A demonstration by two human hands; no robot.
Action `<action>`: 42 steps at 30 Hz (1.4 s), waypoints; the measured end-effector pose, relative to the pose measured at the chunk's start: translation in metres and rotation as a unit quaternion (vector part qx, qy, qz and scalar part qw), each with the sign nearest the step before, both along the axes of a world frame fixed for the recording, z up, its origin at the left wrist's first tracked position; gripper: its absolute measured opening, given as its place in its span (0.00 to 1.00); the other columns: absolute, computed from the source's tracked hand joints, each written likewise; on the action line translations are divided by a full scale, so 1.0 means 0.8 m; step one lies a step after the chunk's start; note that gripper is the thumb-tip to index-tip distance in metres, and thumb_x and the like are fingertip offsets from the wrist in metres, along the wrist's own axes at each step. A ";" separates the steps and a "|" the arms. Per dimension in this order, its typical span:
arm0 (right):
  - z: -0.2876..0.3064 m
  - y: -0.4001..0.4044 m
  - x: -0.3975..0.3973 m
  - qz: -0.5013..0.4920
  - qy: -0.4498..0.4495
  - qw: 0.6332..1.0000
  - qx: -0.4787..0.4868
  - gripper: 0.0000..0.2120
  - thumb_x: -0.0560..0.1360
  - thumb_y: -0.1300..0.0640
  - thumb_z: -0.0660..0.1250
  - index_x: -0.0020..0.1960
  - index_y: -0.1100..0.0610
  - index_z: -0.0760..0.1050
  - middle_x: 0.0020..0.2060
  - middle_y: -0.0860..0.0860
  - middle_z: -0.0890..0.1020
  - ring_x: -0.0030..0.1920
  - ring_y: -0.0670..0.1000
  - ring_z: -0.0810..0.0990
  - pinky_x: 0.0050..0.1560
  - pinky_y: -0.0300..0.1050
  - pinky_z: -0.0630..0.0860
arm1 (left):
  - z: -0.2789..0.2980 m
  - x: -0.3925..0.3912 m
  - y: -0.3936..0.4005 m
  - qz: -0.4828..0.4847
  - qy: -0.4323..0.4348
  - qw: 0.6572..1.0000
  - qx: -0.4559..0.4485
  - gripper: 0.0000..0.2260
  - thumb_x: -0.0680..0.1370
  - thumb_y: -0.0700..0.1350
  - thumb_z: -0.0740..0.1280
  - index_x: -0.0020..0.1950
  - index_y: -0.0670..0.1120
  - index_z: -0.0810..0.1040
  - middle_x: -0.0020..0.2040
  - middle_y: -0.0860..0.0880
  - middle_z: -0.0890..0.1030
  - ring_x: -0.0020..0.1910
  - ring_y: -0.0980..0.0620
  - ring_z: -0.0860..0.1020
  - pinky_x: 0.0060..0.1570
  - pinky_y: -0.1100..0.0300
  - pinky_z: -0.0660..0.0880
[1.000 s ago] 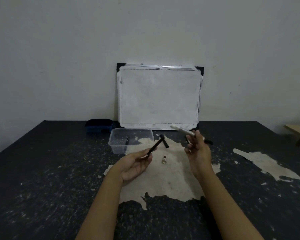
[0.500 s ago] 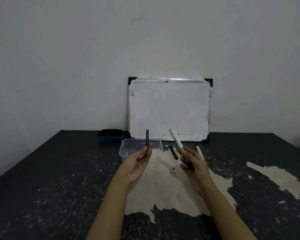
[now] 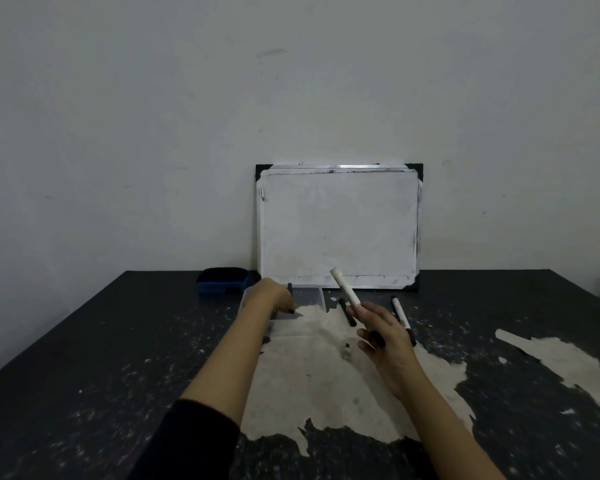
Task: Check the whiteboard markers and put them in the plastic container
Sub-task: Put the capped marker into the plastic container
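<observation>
My left hand (image 3: 274, 299) reaches over the clear plastic container (image 3: 317, 296) and holds a thin black marker (image 3: 290, 288) whose tip sticks up above the fingers. Held in my right hand (image 3: 383, 332) is a white-bodied marker (image 3: 345, 289), tilted up and to the left, in front of the whiteboard (image 3: 338, 226). A black marker (image 3: 346, 310) lies on the table between my hands. Another white marker with black ends (image 3: 400, 313) lies just right of my right hand.
A dark blue box (image 3: 222, 279) stands at the back left of the container. A small metal piece (image 3: 347, 351) lies on the worn pale patch of the black table (image 3: 101, 358). The whiteboard leans against the wall.
My left hand has moved forward from mid-air to over the container, taking the black marker with it. My right hand keeps the white marker raised, nearly in place. The view tilted up.
</observation>
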State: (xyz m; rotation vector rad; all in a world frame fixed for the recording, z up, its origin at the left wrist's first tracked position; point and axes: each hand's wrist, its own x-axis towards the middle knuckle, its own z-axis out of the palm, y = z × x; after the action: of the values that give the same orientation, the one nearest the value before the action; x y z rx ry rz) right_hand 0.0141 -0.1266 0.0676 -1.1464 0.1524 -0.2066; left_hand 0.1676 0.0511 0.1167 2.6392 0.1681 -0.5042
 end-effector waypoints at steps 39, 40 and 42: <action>-0.026 0.009 0.013 -0.028 -0.015 0.985 -0.171 0.16 0.73 0.54 0.75 0.56 0.60 0.78 0.44 0.54 0.88 0.41 0.46 0.84 0.40 0.41 0.77 | -0.063 -0.115 -0.039 0.041 -0.249 0.792 -0.555 0.09 0.77 0.49 0.68 0.46 0.44 0.82 0.34 0.55 0.77 0.34 0.60 0.73 0.32 0.71 0.68; -0.030 0.005 0.015 -0.048 -0.020 0.978 -0.201 0.14 0.73 0.54 0.74 0.55 0.59 0.79 0.44 0.53 0.88 0.42 0.46 0.84 0.39 0.38 0.77 | -0.063 -0.113 -0.034 0.054 -0.246 0.788 -0.562 0.08 0.77 0.49 0.68 0.45 0.45 0.82 0.34 0.54 0.77 0.34 0.60 0.72 0.32 0.69 0.68; -0.042 -0.008 0.021 -0.106 -0.022 0.953 -0.284 0.10 0.74 0.54 0.74 0.53 0.56 0.81 0.46 0.49 0.86 0.45 0.46 0.84 0.39 0.34 0.77 | -0.065 -0.110 -0.025 0.068 -0.246 0.780 -0.571 0.07 0.77 0.49 0.68 0.45 0.47 0.82 0.37 0.52 0.79 0.37 0.57 0.74 0.36 0.65 0.69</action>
State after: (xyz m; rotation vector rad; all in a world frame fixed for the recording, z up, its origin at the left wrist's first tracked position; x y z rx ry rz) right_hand 0.0307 -0.1331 0.0343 -1.6989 0.1836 -0.4885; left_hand 0.0796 0.0312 0.0648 1.4424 -0.1028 0.1603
